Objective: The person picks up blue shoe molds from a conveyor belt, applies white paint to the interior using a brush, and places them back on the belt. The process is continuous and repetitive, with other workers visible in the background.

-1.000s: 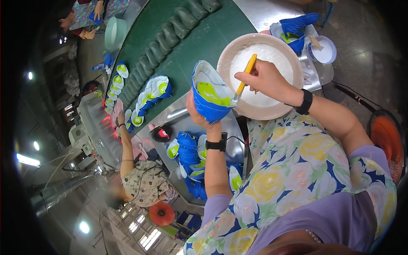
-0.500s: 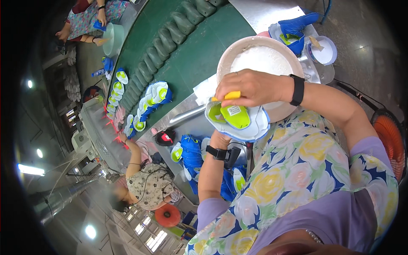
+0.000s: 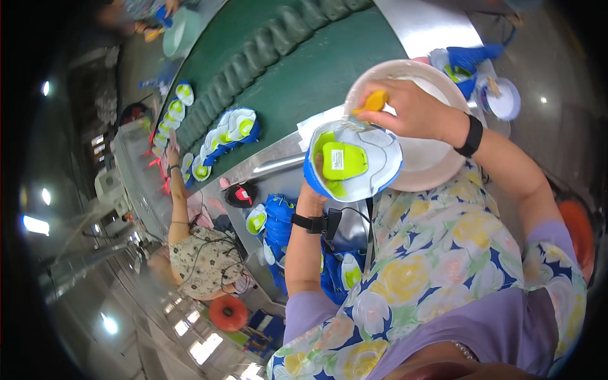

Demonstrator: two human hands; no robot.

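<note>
My left hand [image 3: 311, 187] holds a blue and white shoe upper [image 3: 352, 161] from below, its open side turned up so the lime green inner patch shows. My right hand [image 3: 405, 107] grips a yellow-handled brush [image 3: 370, 103] and presses its tip against the upper's far rim. Both hands sit over the near edge of a large pale round basin [image 3: 437, 168]. A black band is on each wrist.
A green conveyor belt [image 3: 278, 69] carries more blue, white and green uppers [image 3: 234, 126]. Another person [image 3: 196, 253] works at its left side. Blue uppers [image 3: 278, 221] are piled below my left arm. A small white bowl [image 3: 506, 101] and an orange stool [image 3: 576, 228] are on the right.
The upper has been turned from facing sideways to lying open side up, and moved right under the basin's edge. My right hand came down from the basin onto the upper's rim.
</note>
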